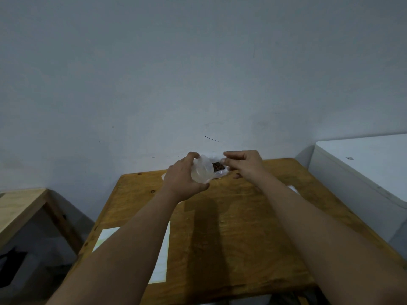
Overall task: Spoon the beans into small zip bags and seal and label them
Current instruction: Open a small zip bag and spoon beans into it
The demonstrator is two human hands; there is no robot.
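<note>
At the table's far edge, filling is in hand.
The left hand (185, 177) clasps a clear bag (202, 172); the right hand (244, 166), fingertips pinched together, hovers by the beans (218, 166). Next, a steady tip, apparently.

Two hands (184, 176) (244, 165), one cup (202, 172), perhaps one bag (219, 167), one sheet (161, 256).

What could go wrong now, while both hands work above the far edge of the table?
1. The left hand holds a clear plastic container tilted, so anything in it could spill.
2. The beans lie in thin plastic at the edge of the table by the wall; the right hand, pinching there, could scatter them.
</note>
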